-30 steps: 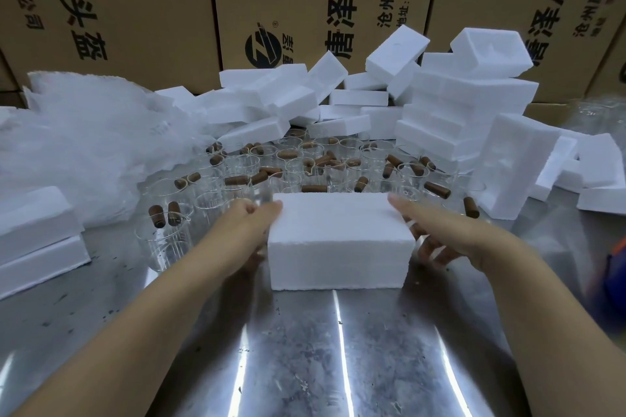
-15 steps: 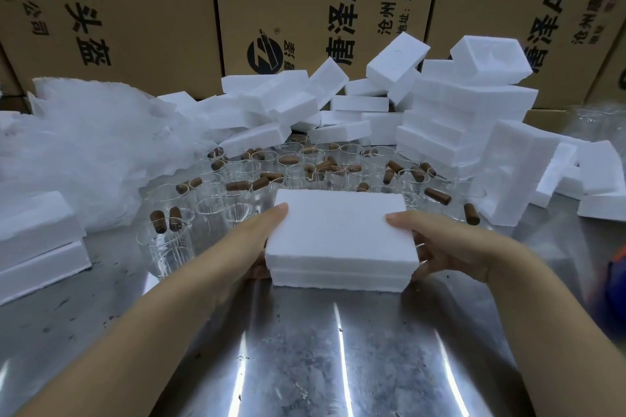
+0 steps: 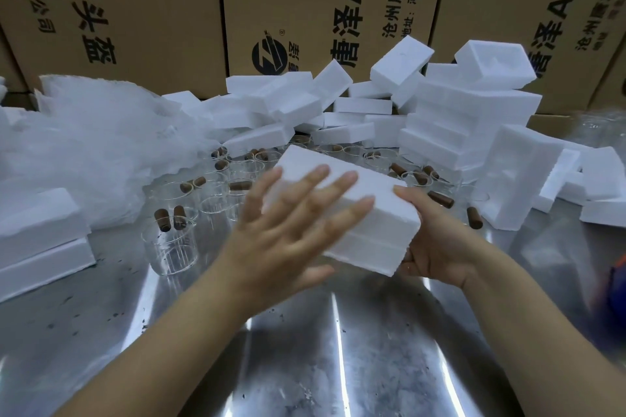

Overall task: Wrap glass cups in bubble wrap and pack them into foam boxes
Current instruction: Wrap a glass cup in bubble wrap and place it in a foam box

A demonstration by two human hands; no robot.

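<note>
A: State of the hands?
B: The right hand (image 3: 437, 247) clamps the foam box (image 3: 369, 237) at its right end, thumb on top, fingers beneath. The left hand (image 3: 284, 237) lies flat, fingers spread across the lid. It's blurred, so contact is unclear.
A: Where's the box?
B: Off the bench (image 3: 338, 366), tilted over the middle, in front of the glass cups (image 3: 171, 244).
A: Why that hold?
B: Probably one hand steadies while the other works the lid. The bubble wrap (image 3: 95, 152) is heaped at the far left.
</note>
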